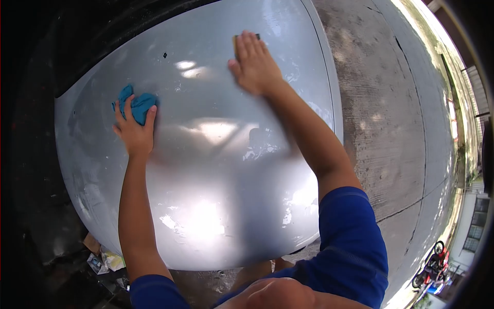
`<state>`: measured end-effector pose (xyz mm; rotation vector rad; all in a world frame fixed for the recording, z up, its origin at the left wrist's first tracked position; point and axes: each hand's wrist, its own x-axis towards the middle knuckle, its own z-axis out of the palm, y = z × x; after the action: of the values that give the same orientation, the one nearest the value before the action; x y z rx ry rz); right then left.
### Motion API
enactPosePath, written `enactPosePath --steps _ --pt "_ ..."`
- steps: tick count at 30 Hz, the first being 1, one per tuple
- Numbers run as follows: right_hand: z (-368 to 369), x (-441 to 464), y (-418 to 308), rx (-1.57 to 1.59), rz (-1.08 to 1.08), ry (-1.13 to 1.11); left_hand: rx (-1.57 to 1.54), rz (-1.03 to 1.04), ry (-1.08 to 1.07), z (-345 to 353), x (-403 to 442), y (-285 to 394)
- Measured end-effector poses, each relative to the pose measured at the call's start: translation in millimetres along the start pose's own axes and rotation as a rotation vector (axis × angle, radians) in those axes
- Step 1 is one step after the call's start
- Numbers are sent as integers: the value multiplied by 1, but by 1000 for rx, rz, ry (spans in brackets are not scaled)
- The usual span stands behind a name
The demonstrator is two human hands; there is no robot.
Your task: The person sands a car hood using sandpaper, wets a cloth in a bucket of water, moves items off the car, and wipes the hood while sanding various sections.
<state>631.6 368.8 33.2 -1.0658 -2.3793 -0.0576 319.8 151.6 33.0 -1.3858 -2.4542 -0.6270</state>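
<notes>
A large silver car hood [206, 98] lies in front of me, its shiny surface marked by several wet patches and bright reflections. My left hand [135, 129] rests on the left part of it, fingers curled over a crumpled blue cloth [144, 107]. Farther up and to the right, my right hand [254, 64] presses down on the panel. Under its fingers is a flat pad [235, 46], mostly covered; only a yellowish edge and a dark corner show, so its exact kind cannot be made out.
Grey concrete ground [381, 118] with cracks runs along the right side. A red motorcycle [432, 265] stands at the far lower right. Crumpled wrappers [113, 261] and a brown box [91, 243] lie below the panel at lower left. Dark shadow fills the left.
</notes>
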Motion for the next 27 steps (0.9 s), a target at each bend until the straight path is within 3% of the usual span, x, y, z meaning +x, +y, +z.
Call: enactPosePath --steps 1,2,3,6,7,10,11,12,13,15,17,20,24,26,27 --pt "-9 -31 -41 69 -225 -97 -8 -3 0 0 3 3" --pt "-18 -47 -47 75 -290 -173 -15 5 18 1 10 6" --pt "-17 -36 -22 51 -242 -141 -15 9 15 1 8 6" --pt "-10 33 124 -7 284 54 17 39 39 3 4 1" --pt "-9 24 118 -16 307 61 30 51 47 3 2 0" --pt "-30 -84 -29 -38 -80 -133 -19 11 12 2 3 0" --pt "-44 -128 -63 35 -288 -342 -19 9 23 4 7 4" --pt "-55 -137 -57 77 -331 -365 -8 13 29 3 9 3" --pt "-53 -122 -30 31 -268 -300 8 15 15 4 3 0" --pt "-41 -43 78 -55 92 -62 -16 40 18 3 3 -3" --pt "-50 -15 100 -48 289 25 -23 36 31 6 2 -6" --pt "-45 -116 -4 -185 70 -97 -11 31 34 10 2 -5" --pt "-50 -118 37 -38 -30 -211 -5 40 61 11 7 -8" --pt "-35 -40 140 37 306 -14 -1 33 55 10 1 -8" --pt "-34 -39 133 -3 284 -5 9 32 55 8 1 -5"
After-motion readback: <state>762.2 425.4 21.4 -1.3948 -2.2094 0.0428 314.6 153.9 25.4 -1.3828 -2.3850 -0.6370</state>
